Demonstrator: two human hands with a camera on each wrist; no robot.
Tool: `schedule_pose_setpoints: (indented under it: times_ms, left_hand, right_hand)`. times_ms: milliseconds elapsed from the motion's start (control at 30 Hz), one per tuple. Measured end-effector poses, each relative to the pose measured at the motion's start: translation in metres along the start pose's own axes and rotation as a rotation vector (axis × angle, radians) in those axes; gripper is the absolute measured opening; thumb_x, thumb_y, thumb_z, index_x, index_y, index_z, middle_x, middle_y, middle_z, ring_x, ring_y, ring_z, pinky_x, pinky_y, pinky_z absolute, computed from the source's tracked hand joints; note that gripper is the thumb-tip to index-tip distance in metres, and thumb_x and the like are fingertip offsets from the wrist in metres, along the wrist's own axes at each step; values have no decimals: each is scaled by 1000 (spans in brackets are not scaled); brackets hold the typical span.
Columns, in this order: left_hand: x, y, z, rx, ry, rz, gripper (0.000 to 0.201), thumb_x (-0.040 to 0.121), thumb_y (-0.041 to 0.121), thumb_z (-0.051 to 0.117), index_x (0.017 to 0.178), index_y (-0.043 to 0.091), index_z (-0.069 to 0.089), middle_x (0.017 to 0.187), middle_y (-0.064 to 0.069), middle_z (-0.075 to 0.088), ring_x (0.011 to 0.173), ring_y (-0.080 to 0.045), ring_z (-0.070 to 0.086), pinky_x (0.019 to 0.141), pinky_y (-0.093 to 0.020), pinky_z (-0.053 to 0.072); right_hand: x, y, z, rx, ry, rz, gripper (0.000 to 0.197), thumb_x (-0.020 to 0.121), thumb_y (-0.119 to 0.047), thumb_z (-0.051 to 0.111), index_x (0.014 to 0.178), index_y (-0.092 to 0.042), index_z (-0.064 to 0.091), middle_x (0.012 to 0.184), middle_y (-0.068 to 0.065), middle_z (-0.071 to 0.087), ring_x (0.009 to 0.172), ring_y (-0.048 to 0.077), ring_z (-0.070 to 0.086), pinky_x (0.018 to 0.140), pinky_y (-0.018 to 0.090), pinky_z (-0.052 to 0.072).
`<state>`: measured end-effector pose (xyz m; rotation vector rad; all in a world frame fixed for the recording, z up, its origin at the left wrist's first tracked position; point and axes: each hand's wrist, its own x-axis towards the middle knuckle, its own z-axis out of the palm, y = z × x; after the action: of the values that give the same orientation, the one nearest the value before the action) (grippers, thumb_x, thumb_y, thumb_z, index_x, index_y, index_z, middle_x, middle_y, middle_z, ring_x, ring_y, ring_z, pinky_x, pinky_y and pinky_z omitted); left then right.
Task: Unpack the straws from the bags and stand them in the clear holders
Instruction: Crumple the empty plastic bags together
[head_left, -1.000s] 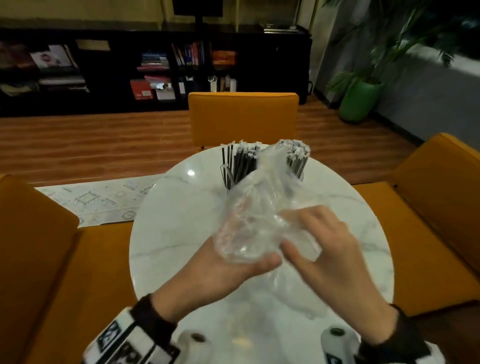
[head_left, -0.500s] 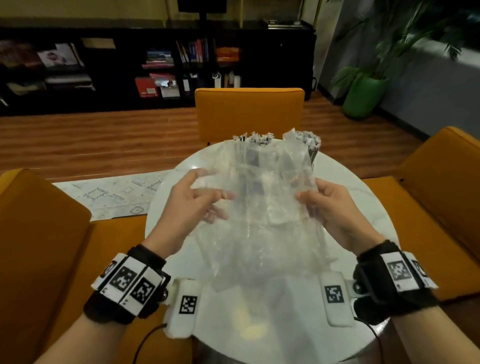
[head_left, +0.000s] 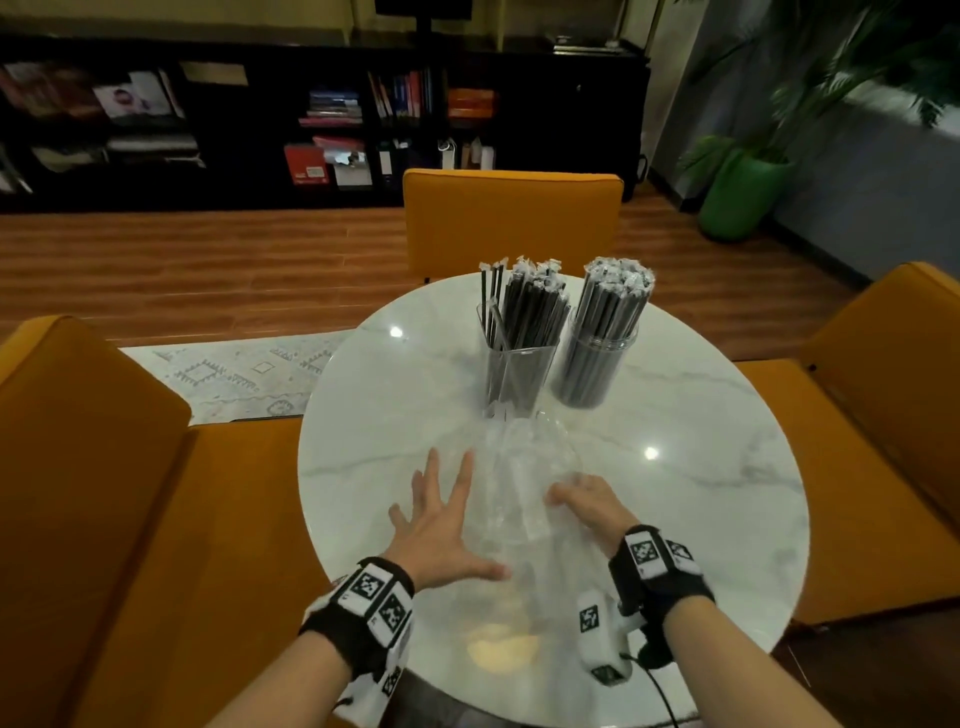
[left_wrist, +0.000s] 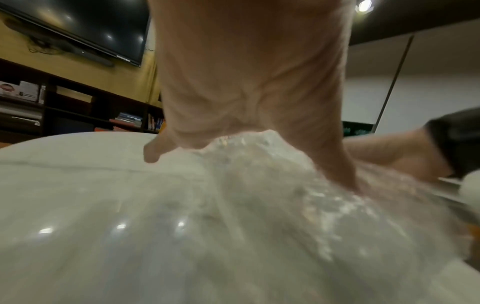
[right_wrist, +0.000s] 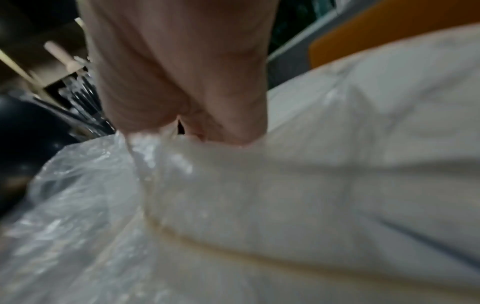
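An empty clear plastic bag (head_left: 519, 488) lies flattened on the round marble table (head_left: 701, 467) in front of me. My left hand (head_left: 441, 519) rests flat on the bag's left side with fingers spread; in the left wrist view this left hand (left_wrist: 246, 82) has its thumb pressing the bag (left_wrist: 259, 185). My right hand (head_left: 582, 504) sits on the bag's right side with curled fingers. In the right wrist view the bag (right_wrist: 182, 185) bunches up into the right hand (right_wrist: 182, 72). Behind the bag stand two clear holders (head_left: 511, 374) (head_left: 592, 369) packed with black straws (head_left: 530, 306) (head_left: 613, 301).
Orange chairs ring the table: one at the far side (head_left: 511, 218), one at the left (head_left: 78, 467), one at the right (head_left: 883, 389). A dark bookshelf (head_left: 337, 119) lines the back wall. A green plant pot (head_left: 737, 192) stands at the back right.
Both hands held the bag up in the air before; it now lies on the table. My left hand has let go and spread flat on it.
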<state>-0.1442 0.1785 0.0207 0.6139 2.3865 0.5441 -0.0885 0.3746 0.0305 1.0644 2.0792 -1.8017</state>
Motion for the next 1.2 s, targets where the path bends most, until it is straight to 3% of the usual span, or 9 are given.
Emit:
schedule_pose_setpoints:
  times_ms: [133,267,367,467,600,767,933,1067,1200]
  left_hand:
    - [8,-4,0,-12,-41,-5,137,54,50,83,148,44,-17,163,-8,5,149,-31,11,111,-66,8]
    - [6,1,-5,-268,109,89,28,66,37,69,93,37,64,99,3,73,98,-22,66,86,-38,53]
    - [-1,11,-12,-467,166,145,9,80,19,69,71,20,68,69,9,67,70,-7,63,63,-26,48]
    - [-11,32,-28,-857,152,215,17,87,4,63,79,14,74,71,5,71,67,-8,66,61,-21,51]
    - [-15,57,-45,-1062,171,295,17,94,13,59,106,16,70,93,3,75,85,-10,71,66,-19,54]
    - [-13,43,-59,-474,261,235,65,74,40,78,121,55,37,121,7,30,112,-16,43,99,-27,40]
    - [-34,58,-77,-988,-16,319,82,81,38,73,140,61,21,133,4,49,101,-18,71,81,-35,60]
    - [-37,71,-83,-1092,-115,335,51,88,44,59,134,24,53,127,-6,67,112,-25,66,92,-49,55]
    - [-32,75,-78,-1253,102,216,44,91,30,62,117,-6,63,112,-25,70,98,-32,69,76,-39,58]
  right_hand:
    - [-24,-5,15,317,-246,-101,12,81,7,49,83,0,58,75,12,57,66,21,58,63,30,48]
    - [-35,-19,-5,150,-65,-184,48,79,-9,64,123,-6,46,110,19,65,95,32,65,85,45,54]
    - [-38,-27,-25,-264,196,-427,93,78,-17,72,145,-38,11,140,9,40,124,23,44,104,43,38]
    - [-49,-37,-30,-310,-15,-467,77,80,-44,67,139,-61,21,153,-5,27,140,18,29,112,49,31]
    - [-66,-41,-19,392,-492,-185,53,89,-43,56,136,-20,52,131,12,62,121,33,59,103,52,45]
    - [-60,-58,-27,72,112,-409,15,90,-14,58,94,-4,68,96,18,73,82,26,70,69,36,54]
    - [-69,-65,-18,-202,209,-584,18,88,-12,55,72,-12,62,68,-2,66,60,7,59,51,15,44]
    - [-79,-71,-14,-191,-5,-579,26,81,-8,58,57,-17,56,55,-9,56,53,5,52,51,16,42]
    - [-82,-65,-29,-441,6,-679,23,84,-28,66,105,-40,63,117,-14,56,107,6,53,91,23,42]
